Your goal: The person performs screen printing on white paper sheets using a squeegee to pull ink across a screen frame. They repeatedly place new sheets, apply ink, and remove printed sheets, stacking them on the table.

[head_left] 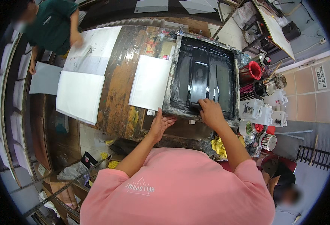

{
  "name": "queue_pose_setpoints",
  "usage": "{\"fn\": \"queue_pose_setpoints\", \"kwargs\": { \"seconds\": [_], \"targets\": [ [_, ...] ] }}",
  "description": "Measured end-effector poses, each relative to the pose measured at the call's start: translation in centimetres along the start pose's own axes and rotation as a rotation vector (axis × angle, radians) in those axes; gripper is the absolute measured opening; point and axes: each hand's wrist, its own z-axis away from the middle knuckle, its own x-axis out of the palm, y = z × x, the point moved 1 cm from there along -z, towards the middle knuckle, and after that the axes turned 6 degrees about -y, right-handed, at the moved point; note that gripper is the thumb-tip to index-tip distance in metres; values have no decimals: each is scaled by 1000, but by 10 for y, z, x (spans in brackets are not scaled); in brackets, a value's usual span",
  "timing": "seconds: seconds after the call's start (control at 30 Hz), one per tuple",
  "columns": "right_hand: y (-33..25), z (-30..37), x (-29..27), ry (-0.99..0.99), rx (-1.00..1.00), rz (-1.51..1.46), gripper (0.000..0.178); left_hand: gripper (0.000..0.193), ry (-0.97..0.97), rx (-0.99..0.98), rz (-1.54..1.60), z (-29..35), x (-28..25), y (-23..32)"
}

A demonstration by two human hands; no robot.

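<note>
A printing screen [168,95] in a grey, ink-smeared frame lies on the worktable, its inside coated with glossy black ink. My right hand [212,113] reaches over the frame's near edge, fingers curled on the near end of a dark, ink-covered squeegee [199,88]. The squeegee's outline partly blends into the black ink. My left hand [161,125] is open at the frame's near left corner, palm turned toward the frame, fingers stretched and holding nothing. A stack of white sheets [150,82] lies along the frame's left side.
Another white stack [78,95] lies on the stained wooden table [116,97]. At the far left stands a person in a dark green shirt [50,26]. Ink pots, including a red one [252,71], and plastic tubs [252,110] crowd the right side. A yellow cloth [219,146] hangs near my right forearm.
</note>
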Motion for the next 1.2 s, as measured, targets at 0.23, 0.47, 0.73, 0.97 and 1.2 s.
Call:
{"fn": "queue_pose_setpoints", "kwargs": {
  "seconds": [0.23,0.47,0.73,0.97,1.2],
  "targets": [
    [-48,6,-102,678,70,198,45,82,-528,411,61,25,69,85],
    [-37,-23,-167,816,69,234,42,101,358,193,-1944,-12,0,63],
    [-31,-41,-213,825,81,150,48,121,553,139,-1961,-18,-96,0],
    [-29,-45,-223,835,98,111,52,127,462,103,-1922,-14,-75,17],
    [-32,-38,-213,808,86,103,52,75,513,753,-1612,-22,-17,71]
  ]
}}
